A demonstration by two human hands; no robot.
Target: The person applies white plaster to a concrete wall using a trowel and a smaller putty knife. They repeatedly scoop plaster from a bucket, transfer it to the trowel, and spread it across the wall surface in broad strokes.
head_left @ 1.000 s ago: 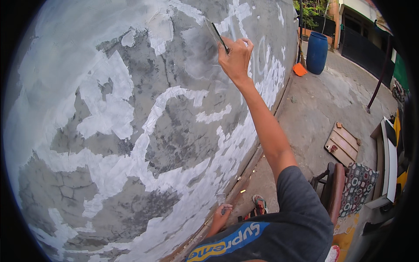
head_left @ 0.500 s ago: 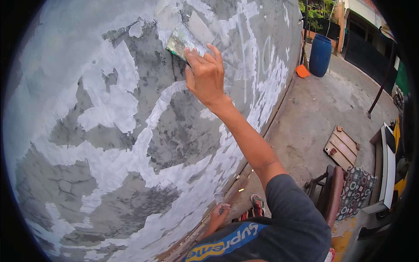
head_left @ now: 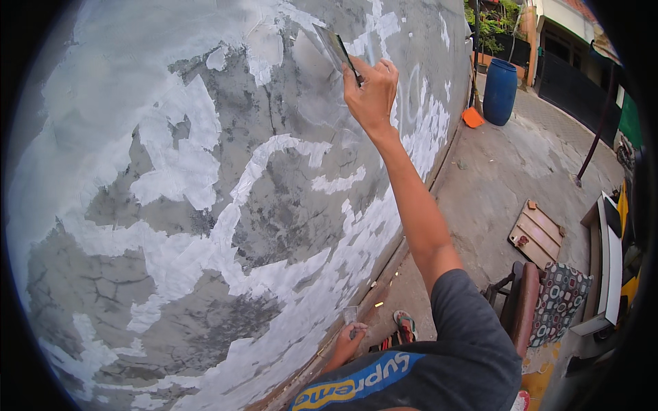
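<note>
I see my right hand [head_left: 372,92] fisted around a putty knife [head_left: 334,46] pressed to the patched wall [head_left: 205,205] above it, while my left hand [head_left: 348,341] grips a small scraper [head_left: 350,314].

scrapers: 2 [head_left: 334,46] [head_left: 350,316]; blue barrel: 1 [head_left: 499,91]; wooden board: 1 [head_left: 537,233]; sandal: 1 [head_left: 405,324]

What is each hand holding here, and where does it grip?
Right hand grips a putty knife by its handle end, blade on the wall. Left hand holds a smaller scraper from below.

Your concrete floor [head_left: 493,185] carries a blue barrel [head_left: 500,91], a wooden board [head_left: 537,234], and a sandal [head_left: 406,325].
</note>
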